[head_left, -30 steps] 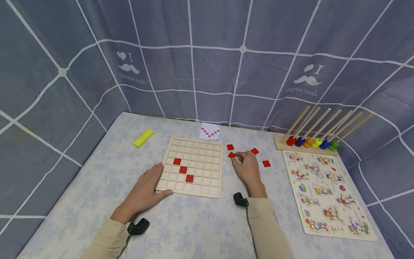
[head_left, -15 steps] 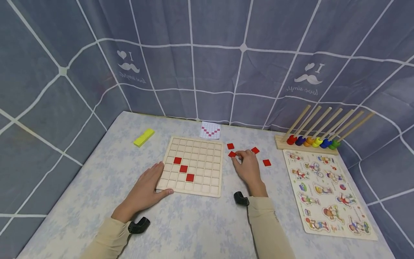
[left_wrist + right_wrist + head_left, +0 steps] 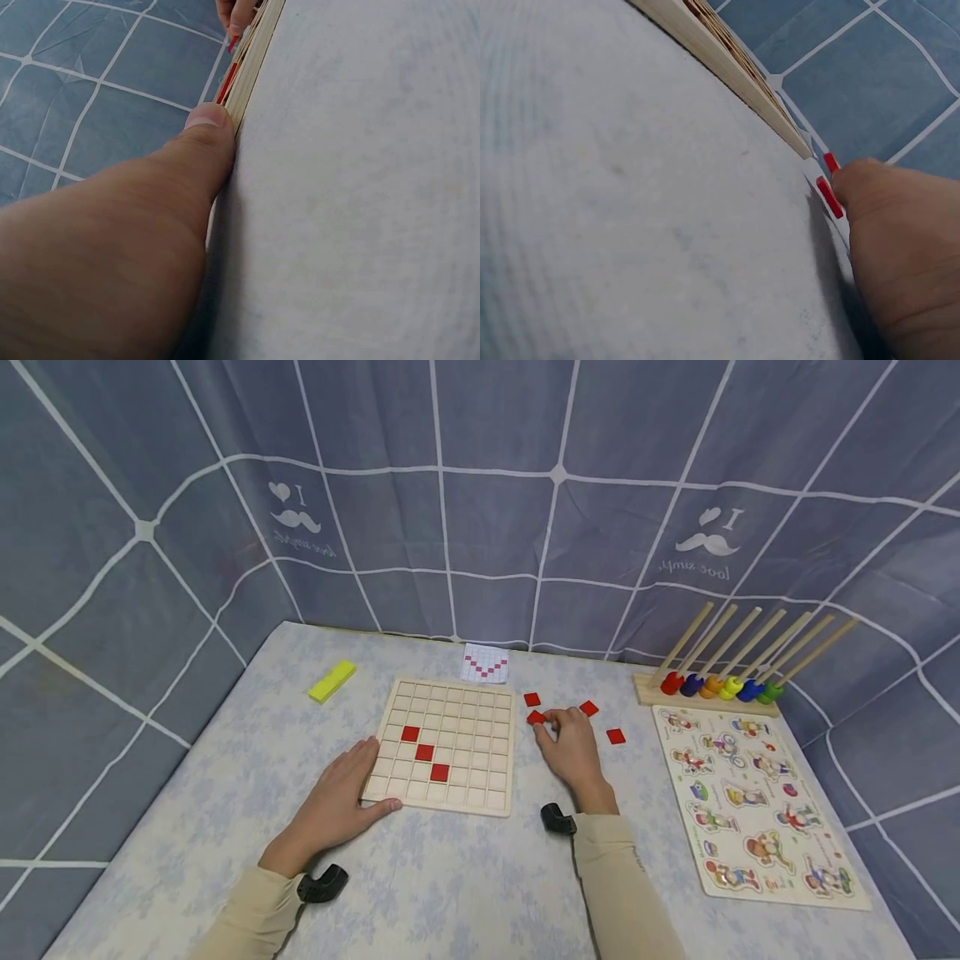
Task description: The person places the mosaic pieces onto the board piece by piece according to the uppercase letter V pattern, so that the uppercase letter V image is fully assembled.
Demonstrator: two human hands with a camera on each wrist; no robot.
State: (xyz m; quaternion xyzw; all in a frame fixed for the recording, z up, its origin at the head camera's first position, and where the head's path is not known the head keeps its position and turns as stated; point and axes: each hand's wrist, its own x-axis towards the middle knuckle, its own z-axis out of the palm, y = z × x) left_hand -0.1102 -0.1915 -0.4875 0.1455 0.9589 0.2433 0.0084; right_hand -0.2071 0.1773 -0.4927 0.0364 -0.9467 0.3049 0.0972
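A pale wooden grid board (image 3: 480,778) lies on the table with three red square tiles in a diagonal line, one of them the upper tile (image 3: 410,733). Along its left side rest the straight fingers of my left hand (image 3: 330,800), the thumb touching the front edge near the corner. Right of the board, my right hand (image 3: 573,752) pinches a red square tile (image 3: 536,717) between thumb and index finger, close over the table. In the right wrist view this red tile (image 3: 829,197) shows at the thumb. Other loose red tiles lie around the hand, including one (image 3: 616,737) to its right.
Behind the board lies a small card (image 3: 485,663) printed with a red V pattern. A yellow bar (image 3: 332,682) is at the back left. On the right are a bead rack (image 3: 651,691) with tilted wooden rods and a picture puzzle board (image 3: 738,827). A curtain (image 3: 495,518) hangs behind the table.
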